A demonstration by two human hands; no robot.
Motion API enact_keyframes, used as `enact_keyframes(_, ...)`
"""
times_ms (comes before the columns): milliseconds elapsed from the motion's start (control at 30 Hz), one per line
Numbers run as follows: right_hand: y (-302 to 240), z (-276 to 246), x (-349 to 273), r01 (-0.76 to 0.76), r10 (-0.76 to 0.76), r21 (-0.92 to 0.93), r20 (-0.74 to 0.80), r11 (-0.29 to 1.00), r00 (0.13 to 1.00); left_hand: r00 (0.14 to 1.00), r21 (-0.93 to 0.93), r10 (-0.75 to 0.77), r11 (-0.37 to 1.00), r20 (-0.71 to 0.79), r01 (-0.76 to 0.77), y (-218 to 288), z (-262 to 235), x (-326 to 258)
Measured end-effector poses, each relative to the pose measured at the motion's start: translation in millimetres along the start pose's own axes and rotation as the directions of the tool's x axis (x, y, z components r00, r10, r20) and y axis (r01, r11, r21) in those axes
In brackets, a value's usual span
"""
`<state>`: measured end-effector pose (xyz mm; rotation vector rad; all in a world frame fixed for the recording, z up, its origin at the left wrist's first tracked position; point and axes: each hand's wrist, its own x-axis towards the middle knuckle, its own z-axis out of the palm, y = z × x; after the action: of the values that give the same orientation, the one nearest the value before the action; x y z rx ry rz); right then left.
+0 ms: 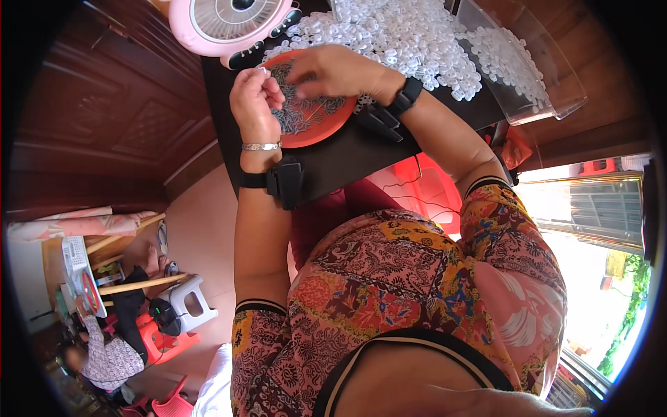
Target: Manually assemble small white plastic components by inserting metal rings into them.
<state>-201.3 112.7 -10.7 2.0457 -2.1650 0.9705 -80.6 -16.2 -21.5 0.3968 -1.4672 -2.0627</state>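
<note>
While both hands work over the plate, the entries stand thus:

Left hand [256, 97]: raised just above the near-left rim of the plate, fingertips pinched together, a closed grip on something too small to make out; silver bracelet and a black strapped wrist device below it.

Right hand [333, 69]: laid palm-down across the far side of the plate, fingers curled into the heap there; whether its grip holds anything I cannot tell. A black wrist device sits on this forearm too.

Round orange-red plastic plate [321, 128]: flat on the dark desk [347, 156], near its front edge, carrying a tangle of small thin grey metal pieces [306, 115].

Heap of small white plastic rings [403, 35]: spread loose on the desk beyond the plate, touching its far rim.

Clear plastic tray [549, 83]: at the far right of the desk, part-filled with the same white rings, overhanging the desk edge.

Pink round fan [229, 21]: at the far-left corner, close to the heap.

Risk, pinched piece: likely to slip, being tiny and held by fingertips alone; would drop to the tiled floor.

Risk, plate: right wrist could nudge it towards the desk's front edge.

Risk, tray: an elbow knock could tip it off.
</note>
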Motion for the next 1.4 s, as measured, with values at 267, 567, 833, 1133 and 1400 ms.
enact_keyframes(267, -2, 26, 0, 0.103, -0.072, -0.29, 0.117, 0.952, 0.991, 0.999, 0.009, -0.037, 0.999, -0.029, 0.038, 2, 1, -1)
enact_keyframes(567, 2, 10, -2, -0.207, 0.235, 0.28, -0.071, 0.937, 0.969, 0.999, -0.012, -0.023, 1.0, -0.023, 0.023, 2, 5, -2)
enact_keyframes(833, -6, 0, 0, -0.357, 0.455, 0.563, -0.038, 0.746, 0.89, 0.99, 0.105, -0.068, 0.993, 0.126, 0.055, -1, 16, -12)
enact_keyframes(1133, 2, 3, -1, -0.312, 0.429, 0.739, 0.035, 0.597, 0.903, 0.982, 0.167, -0.067, 0.985, 0.175, 0.037, -3, 20, -13)
enact_keyframes(1400, 1, 5, 0, -0.275, 0.403, 0.741, 0.006, 0.613, 0.915, 0.974, 0.188, -0.011, 0.982, 0.228, -0.033, -5, 20, -14)
